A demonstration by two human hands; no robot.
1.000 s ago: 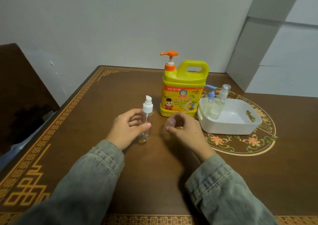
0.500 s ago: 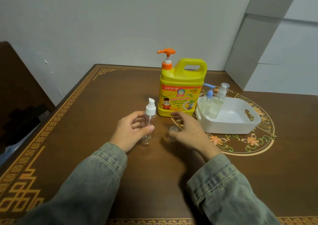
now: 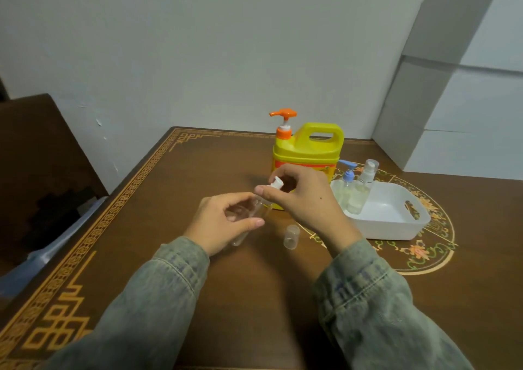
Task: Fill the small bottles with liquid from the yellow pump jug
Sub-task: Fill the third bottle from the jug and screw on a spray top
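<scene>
My left hand (image 3: 226, 222) grips a small clear spray bottle (image 3: 249, 219), tilted with its top toward the right. My right hand (image 3: 302, 197) pinches the bottle's white spray head (image 3: 276, 184). The bottle's clear cap (image 3: 291, 237) stands on the table just right of the bottle. The yellow pump jug (image 3: 308, 150) with its orange pump (image 3: 283, 122) stands directly behind my hands, partly hidden by my right hand.
A white tray (image 3: 396, 225) to the right of the jug holds a blue-pump bottle (image 3: 347, 181) and a clear spray bottle (image 3: 362, 188). The brown patterned table (image 3: 175, 199) meets the wall at the back; a dark chair (image 3: 34, 157) stands at left.
My right hand let go of the clear cap, left it on the table and moved up-left onto the spray head. My left hand tilted the bottle and lifted it.
</scene>
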